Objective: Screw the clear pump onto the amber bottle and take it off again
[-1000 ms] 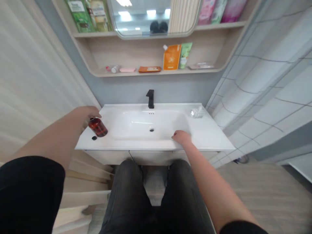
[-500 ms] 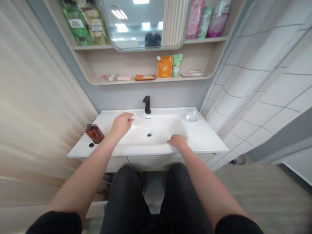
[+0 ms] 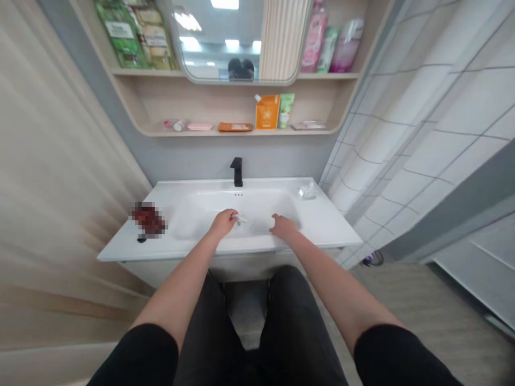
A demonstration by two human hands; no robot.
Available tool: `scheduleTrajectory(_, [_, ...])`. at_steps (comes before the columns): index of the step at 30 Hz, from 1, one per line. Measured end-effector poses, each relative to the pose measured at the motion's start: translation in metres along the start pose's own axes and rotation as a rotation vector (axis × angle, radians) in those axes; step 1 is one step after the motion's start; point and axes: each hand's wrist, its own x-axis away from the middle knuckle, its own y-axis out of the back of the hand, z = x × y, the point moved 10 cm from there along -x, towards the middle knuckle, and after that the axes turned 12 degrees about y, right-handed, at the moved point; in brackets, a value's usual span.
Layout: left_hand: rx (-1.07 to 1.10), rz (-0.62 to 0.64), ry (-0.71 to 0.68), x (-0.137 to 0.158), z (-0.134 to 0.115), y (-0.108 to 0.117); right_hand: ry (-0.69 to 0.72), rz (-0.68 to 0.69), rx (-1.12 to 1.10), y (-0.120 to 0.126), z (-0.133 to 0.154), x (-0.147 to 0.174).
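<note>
My left hand [image 3: 223, 222] is closed, its fingertips pinching a small whitish piece [image 3: 242, 218] above the middle of the white sink [image 3: 193, 214]. The piece looks thin and partly see-through; its kind is not clear. It partly covers the drain. Over the right part of the basin is my right hand [image 3: 284, 227], thumb and fingers apart and nothing between them. A gap separates the two hands. Behind them the black faucet [image 3: 237, 172] stands at the back rim.
A dark red bottle [image 3: 148, 219], partly pixelated, is on the counter's left, by a small black round thing [image 3: 141, 238]. Clear crumpled plastic [image 3: 307, 191] lies at the back right. Above, a shelf [image 3: 193, 134] holds an orange pouch [image 3: 267, 112], a green tube [image 3: 286, 110] and flat packets.
My left hand has moved right and toward me, from the sink's back left to its middle, carrying the whitish piece. My right hand's fingers are now more spread. The view has shifted slightly.
</note>
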Motion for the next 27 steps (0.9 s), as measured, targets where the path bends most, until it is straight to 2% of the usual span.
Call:
scheduleTrajectory(2, [0.032,0.01,-0.01,0.0,0.002,-0.003,0.126,-0.066,-0.014,0.002,0.025,-0.013])
scheduleTrajectory(6, [0.124,0.003,-0.056,0.007,-0.002,0.0,0.442,-0.208,-0.234,-0.004,0.088,-0.035])
scheduleTrajectory(8, [0.141,-0.002,-0.117,0.012,-0.01,0.004,0.53,-0.25,-0.284,-0.011,0.108,-0.04])
scheduleTrajectory(12, [0.097,0.025,-0.179,0.014,-0.018,0.001,0.507,-0.313,-0.222,-0.017,0.115,-0.037])
scheduleTrajectory(19, [-0.035,0.046,-0.099,0.006,-0.007,-0.009,0.603,-0.371,-0.164,-0.005,0.125,-0.021])
scheduleTrajectory(23, [-0.157,0.018,0.046,0.007,0.002,-0.001,0.677,-0.376,-0.174,-0.002,0.133,-0.014])
scheduleTrajectory(25, [-0.103,-0.005,0.103,0.008,0.005,0.006,0.679,-0.379,-0.161,-0.001,0.134,-0.013])
scheduleTrajectory(27, [0.034,0.007,0.065,0.009,0.001,0.008,0.667,-0.38,-0.147,0.0,0.134,-0.012])
